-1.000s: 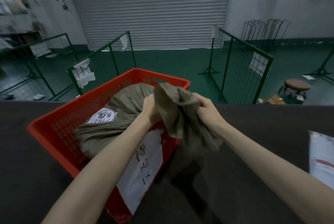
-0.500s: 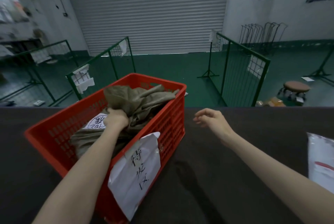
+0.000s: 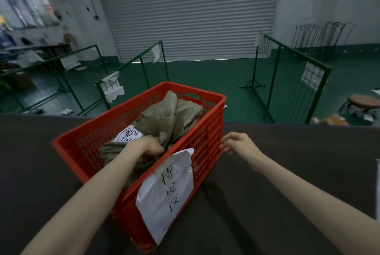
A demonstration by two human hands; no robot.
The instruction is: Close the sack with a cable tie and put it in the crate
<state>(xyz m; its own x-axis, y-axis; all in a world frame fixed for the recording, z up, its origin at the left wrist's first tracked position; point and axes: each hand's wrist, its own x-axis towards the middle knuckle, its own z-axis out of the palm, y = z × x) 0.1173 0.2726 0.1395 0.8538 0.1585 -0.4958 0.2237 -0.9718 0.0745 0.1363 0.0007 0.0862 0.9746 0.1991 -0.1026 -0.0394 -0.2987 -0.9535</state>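
The sack [image 3: 164, 121] is lying inside the red crate [image 3: 207, 141] on the dark table [image 3: 287, 182]. The left hand [image 3: 151, 145] is reaching into the crate, gripping the sack's bunched cloth. The right hand [image 3: 239, 143] is hovering just beside the crate's wall, fingers loosely spread, holding nothing. A white paper label [image 3: 166, 195] is hanging on the crate's near side.

Dark brown table [image 3: 287, 203] spans lower view, far edge running level across frame. Red slatted crate [image 3: 207, 139] stands directly on it, left of centre, set at an angle. White sheet [image 3: 378, 189] lies on table at right frame edge, mostly cut off, well apart from crate. Rest of surface bare.
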